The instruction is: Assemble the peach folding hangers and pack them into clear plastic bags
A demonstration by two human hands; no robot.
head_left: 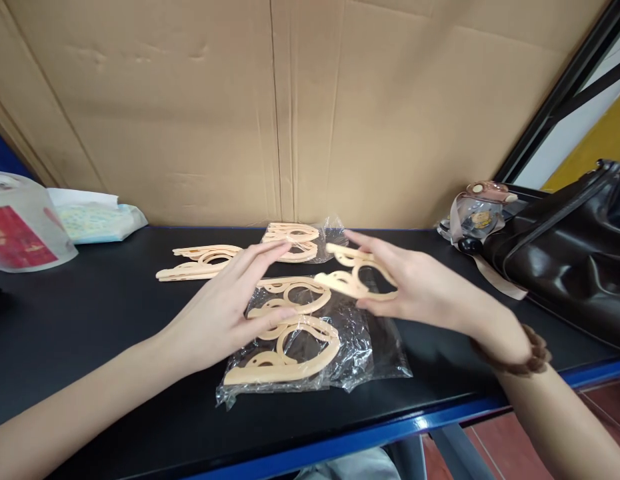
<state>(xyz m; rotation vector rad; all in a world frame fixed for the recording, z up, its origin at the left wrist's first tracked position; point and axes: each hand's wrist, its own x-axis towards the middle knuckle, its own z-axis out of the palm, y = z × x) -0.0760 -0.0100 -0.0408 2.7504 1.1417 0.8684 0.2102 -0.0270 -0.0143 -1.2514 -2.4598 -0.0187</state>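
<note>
My right hand (420, 283) grips the rounded end of a beige folding hanger (343, 283), thumb below and fingers above, raised over the table. My left hand (230, 310) hovers over the bagged hangers with its fingers stretched out and holds nothing. Beneath both hands lies a clear plastic bag (357, 343) with folded hangers (310, 367) inside. Farther back is another bag (335, 233) of folded hangers (277, 231). A loose folded hanger (190, 272) rests to the left, partly covered by my left hand.
On the black table (115, 320) stand a whitish container (65, 250) with a red patch and a soft packet (103, 220) at left. A clear strapped bottle (483, 217) and a dark leather bag (555, 247) sit at right. Cardboard (190, 120) walls the back; the blue edge (415, 425) is nearest me.
</note>
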